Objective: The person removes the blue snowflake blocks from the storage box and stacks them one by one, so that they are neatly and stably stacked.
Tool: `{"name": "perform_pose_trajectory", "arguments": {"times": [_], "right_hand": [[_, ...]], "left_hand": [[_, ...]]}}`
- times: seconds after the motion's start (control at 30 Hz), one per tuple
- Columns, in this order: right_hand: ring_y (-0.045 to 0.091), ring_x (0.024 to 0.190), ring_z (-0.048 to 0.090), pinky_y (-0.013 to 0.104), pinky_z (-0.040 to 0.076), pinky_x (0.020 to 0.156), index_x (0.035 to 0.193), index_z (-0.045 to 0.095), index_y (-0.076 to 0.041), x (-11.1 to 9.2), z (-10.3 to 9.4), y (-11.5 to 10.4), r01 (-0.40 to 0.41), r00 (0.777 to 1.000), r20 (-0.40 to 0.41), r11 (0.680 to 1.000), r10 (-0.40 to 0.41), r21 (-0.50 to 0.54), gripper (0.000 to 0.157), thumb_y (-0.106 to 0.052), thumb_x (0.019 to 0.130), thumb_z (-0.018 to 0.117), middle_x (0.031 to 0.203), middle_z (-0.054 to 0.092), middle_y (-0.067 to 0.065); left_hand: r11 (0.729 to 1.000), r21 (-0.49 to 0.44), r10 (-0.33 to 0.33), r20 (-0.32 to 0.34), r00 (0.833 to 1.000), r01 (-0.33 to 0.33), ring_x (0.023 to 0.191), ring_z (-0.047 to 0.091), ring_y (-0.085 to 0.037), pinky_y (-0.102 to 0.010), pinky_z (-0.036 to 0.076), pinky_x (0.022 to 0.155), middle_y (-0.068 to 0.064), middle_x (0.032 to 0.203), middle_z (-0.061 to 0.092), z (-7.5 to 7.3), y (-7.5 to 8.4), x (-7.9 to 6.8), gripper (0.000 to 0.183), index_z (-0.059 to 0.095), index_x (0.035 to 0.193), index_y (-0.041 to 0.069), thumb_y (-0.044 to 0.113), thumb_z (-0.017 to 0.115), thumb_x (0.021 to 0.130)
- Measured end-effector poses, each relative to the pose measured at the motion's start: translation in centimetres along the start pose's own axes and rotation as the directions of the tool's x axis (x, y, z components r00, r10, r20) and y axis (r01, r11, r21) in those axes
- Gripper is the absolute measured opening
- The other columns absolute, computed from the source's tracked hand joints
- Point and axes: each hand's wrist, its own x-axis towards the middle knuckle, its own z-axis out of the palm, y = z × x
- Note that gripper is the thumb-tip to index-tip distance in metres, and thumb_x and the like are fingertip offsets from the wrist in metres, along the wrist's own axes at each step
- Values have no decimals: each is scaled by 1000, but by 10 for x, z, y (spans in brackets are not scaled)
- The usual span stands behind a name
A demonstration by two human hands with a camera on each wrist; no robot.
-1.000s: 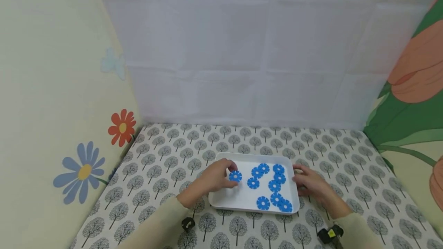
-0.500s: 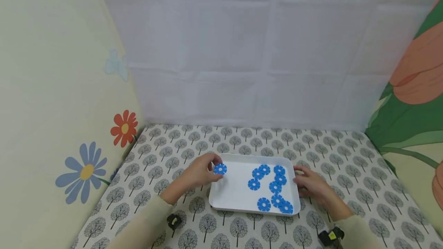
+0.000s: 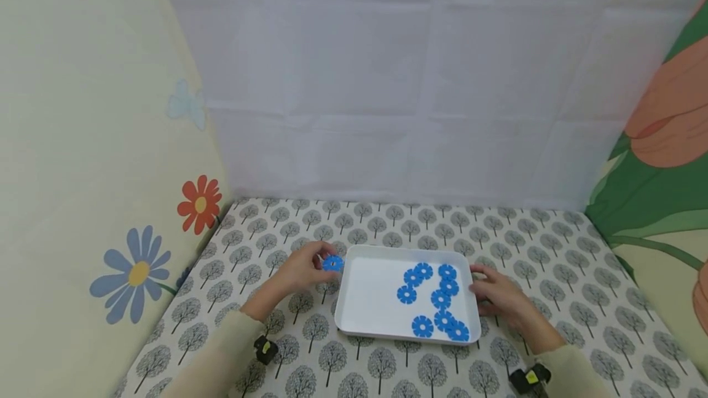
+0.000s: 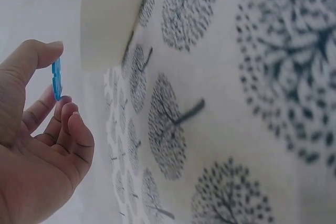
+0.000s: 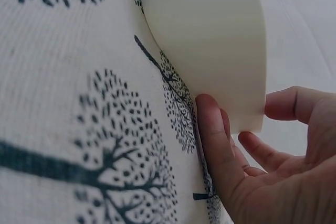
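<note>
My left hand (image 3: 303, 269) pinches a blue slotted snowflake disc (image 3: 333, 263) just outside the far left corner of a white tray (image 3: 365, 309). In the left wrist view the disc (image 4: 56, 80) shows edge-on between thumb and fingertips; the other fingers curl loosely. At the tray's right side my right hand (image 3: 500, 296) rests its fingertips against the outer wall. The right wrist view has the tray wall (image 5: 210, 35) close up, with one fingertip (image 5: 275, 106) at its rim and another low near the cloth. Several more blue snowflake discs (image 3: 440, 299) lie in the tray's right half, some overlapping.
A cloth printed with trees (image 3: 301, 379) covers the table. Behind it stands a white sheet backdrop (image 3: 354, 78). Walls with painted flowers (image 3: 138, 274) flank both sides. Each wrist wears a small black camera (image 3: 265, 349).
My left hand has moved left with the pinched snowflake disc, from over the tray's left part to beyond its left edge. The right hand stays at the tray's right side.
</note>
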Motion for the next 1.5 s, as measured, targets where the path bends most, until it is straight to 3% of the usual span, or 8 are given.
{"name": "perform_pose_trajectory", "arguments": {"times": [0.3, 0.73, 1.13, 1.33, 1.5], "right_hand": [[24, 90, 67, 38, 59, 70, 153, 37, -5, -1, 0, -2, -7, 1000, -3, 1000, 7, -9, 66, -13, 92, 61, 123, 63, 24], [24, 91, 67, 38, 58, 70, 151, 39, -5, -2, 0, 1, 24, 1000, 5, 1000, -24, -11, 62, -13, 93, 61, 124, 64, 24], [24, 92, 67, 37, 58, 70, 151, 40, -6, -1, -1, 1, 4, 1000, 1, 1000, -4, -11, 63, -14, 92, 60, 124, 64, 23], [26, 95, 67, 38, 58, 72, 151, 40, -7, -2, -2, 0, 1, 1000, 1, 1000, -1, -5, 63, -14, 92, 60, 126, 63, 24], [26, 96, 67, 39, 59, 73, 152, 40, -7, -2, 0, 0, -6, 1000, -4, 1000, 6, -4, 63, -14, 92, 61, 127, 63, 25]], "left_hand": [[994, -34, -102, -27, 994, 101, 89, 57, -19, -30, 50, 70, -8, 107, 59, -6, -19, 4, 45, 63, 120, 8, 21, 85, 83], [980, -5, -201, 4, 980, 201, 96, 58, -23, -36, 52, 78, -10, 108, 59, -7, -34, 11, 41, 62, 115, 6, 16, 84, 81], [980, 53, -193, -21, 981, 194, 90, 56, -22, -39, 49, 78, -8, 104, 61, -4, -41, 14, 36, 64, 111, 8, 13, 84, 81], [973, 87, -211, -24, 977, 212, 96, 57, -24, -41, 51, 83, -11, 110, 61, -4, -42, 17, 40, 65, 115, 9, 16, 84, 81], [970, 60, -235, -27, 972, 237, 103, 58, -28, -45, 52, 88, -15, 116, 60, -6, -38, 16, 46, 63, 120, 6, 18, 84, 81]]}}
